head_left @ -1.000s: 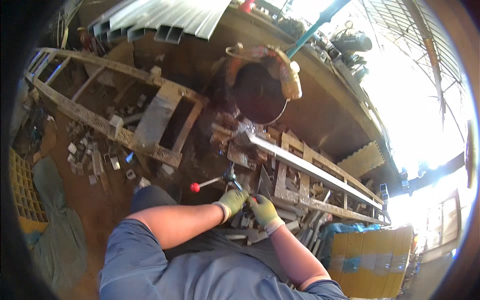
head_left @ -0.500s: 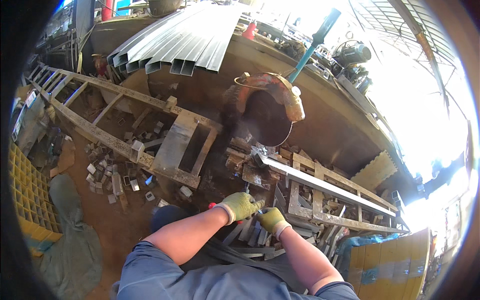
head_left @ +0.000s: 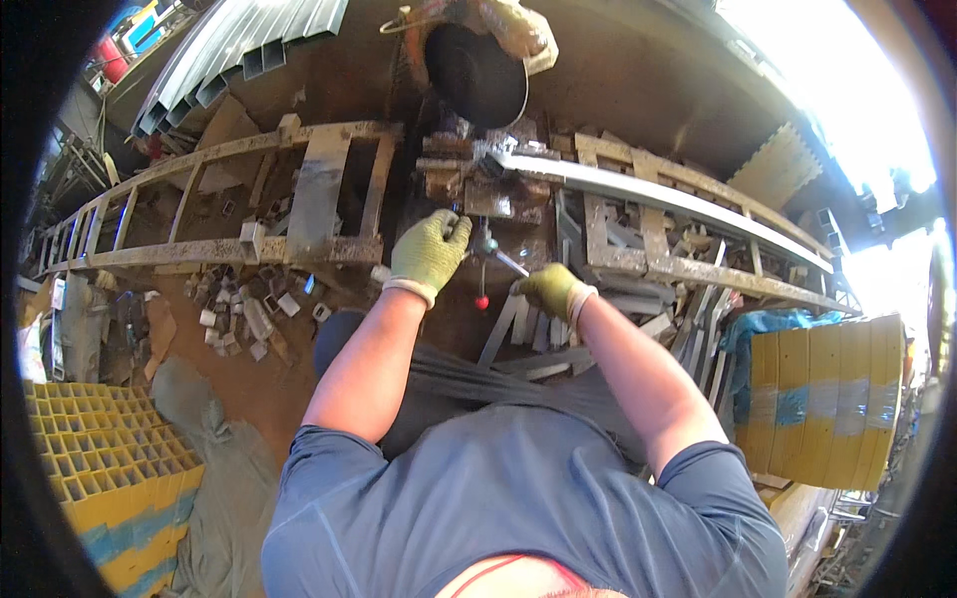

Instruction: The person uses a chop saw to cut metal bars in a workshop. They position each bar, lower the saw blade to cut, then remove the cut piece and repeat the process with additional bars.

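A long silver metal bar (head_left: 678,197) lies clamped at its left end in a worn metal vise (head_left: 498,202), below the dark round blade (head_left: 477,76) of a cut-off saw. My left hand (head_left: 431,254), in a yellow-green glove, is at the vise's left front side. Its fingers are partly spread, and I see nothing held in them. My right hand (head_left: 551,289), gloved alike, is closed round the end of a metal lever (head_left: 512,263) that slants from the vise's screw hub. Another lever with a red ball knob (head_left: 481,302) hangs from that hub.
Rusty ladder-like roller frames (head_left: 189,214) flank the saw. Square metal tubes (head_left: 239,50) lie at the upper left. Cut offcuts (head_left: 249,314) litter the floor. Yellow bundled tubes (head_left: 120,439) stand at left, and a yellow wrapped stack (head_left: 827,399) at right.
My view has tilted down. My hands, close together before, are now apart: the left has moved to the vise's left front and the right grips the lever. The red knob now hangs in plain sight.
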Demonstrator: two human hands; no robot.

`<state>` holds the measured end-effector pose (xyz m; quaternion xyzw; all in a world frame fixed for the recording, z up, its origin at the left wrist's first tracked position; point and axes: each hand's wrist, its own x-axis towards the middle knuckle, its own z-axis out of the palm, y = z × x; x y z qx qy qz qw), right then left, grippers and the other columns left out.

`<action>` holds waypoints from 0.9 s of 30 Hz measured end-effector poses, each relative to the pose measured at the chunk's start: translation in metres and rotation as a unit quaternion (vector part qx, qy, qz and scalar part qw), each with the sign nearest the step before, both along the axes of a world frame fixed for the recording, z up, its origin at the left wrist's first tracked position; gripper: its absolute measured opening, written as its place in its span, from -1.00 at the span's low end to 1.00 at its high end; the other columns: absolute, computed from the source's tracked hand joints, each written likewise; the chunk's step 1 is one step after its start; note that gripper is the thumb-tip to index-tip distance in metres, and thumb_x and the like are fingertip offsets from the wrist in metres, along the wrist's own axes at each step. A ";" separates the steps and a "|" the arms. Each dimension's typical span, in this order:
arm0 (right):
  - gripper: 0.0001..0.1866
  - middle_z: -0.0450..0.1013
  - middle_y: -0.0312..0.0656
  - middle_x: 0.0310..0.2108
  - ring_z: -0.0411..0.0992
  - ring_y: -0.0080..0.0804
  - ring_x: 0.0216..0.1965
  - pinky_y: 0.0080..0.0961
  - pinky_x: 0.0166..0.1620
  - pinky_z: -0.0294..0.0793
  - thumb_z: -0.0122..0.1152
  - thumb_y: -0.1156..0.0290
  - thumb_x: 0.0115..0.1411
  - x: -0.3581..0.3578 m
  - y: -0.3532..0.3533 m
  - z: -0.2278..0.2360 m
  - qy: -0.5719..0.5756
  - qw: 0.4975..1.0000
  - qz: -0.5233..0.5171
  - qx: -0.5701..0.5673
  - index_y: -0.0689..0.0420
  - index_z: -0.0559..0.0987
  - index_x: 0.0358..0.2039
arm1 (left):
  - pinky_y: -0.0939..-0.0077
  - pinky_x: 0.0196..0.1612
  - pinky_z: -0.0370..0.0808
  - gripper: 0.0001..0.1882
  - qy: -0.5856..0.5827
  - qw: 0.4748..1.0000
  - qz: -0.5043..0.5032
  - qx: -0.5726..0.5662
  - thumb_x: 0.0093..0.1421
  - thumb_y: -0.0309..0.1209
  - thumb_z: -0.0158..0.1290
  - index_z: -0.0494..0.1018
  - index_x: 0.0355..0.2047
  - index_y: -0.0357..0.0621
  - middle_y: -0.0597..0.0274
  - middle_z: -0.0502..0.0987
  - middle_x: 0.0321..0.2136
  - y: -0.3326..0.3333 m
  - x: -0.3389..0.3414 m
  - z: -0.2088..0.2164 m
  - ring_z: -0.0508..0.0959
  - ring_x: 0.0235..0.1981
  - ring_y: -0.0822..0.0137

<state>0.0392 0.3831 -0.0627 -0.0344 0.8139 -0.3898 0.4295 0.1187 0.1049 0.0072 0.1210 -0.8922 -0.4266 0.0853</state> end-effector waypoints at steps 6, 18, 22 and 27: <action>-0.81 0.63 -0.26 -0.47 0.48 -0.49 -0.52 -0.40 -0.42 0.48 0.35 0.36 0.44 0.006 -0.001 -0.007 0.014 0.999 0.021 -0.035 0.00 0.85 -0.05 | -0.11 0.19 0.59 -0.46 -0.242 0.926 -0.087 -0.277 0.50 0.09 0.11 0.59 0.17 -0.09 -0.11 0.73 0.07 0.022 0.025 -0.023 0.75 0.03 -0.15; -0.25 0.69 -0.11 -0.14 0.63 -0.44 -0.32 -0.45 -0.19 0.66 0.14 -0.29 0.56 0.056 -0.006 0.026 -0.063 0.933 -0.200 -0.292 0.22 0.61 0.27 | -0.14 0.08 0.69 -0.40 -0.296 0.910 -0.028 -0.289 0.51 0.19 0.01 0.78 -0.06 -0.05 -0.12 0.78 -0.05 0.015 0.001 -0.102 0.76 0.03 -0.20; -0.26 0.71 -0.11 -0.12 0.67 -0.44 -0.30 -0.46 -0.18 0.65 0.11 -0.25 0.60 0.065 0.021 0.038 -0.096 0.899 -0.247 -0.348 0.24 0.60 0.30 | -0.16 0.16 0.64 -0.36 -0.290 0.933 0.007 -0.214 0.49 0.22 -0.01 0.78 -0.05 -0.08 -0.19 0.76 -0.04 0.018 -0.004 -0.158 0.73 0.07 -0.26; -0.35 0.72 -0.13 -0.10 0.69 -0.42 -0.25 -0.45 -0.18 0.65 0.26 -0.11 0.57 0.031 0.079 0.043 -0.059 0.818 -0.347 -0.454 0.25 0.57 0.30 | -0.12 0.22 0.61 -0.40 -0.309 0.941 -0.046 -0.127 0.45 0.15 0.03 0.78 -0.02 -0.11 -0.29 0.71 0.05 -0.002 -0.011 -0.210 0.69 0.13 -0.31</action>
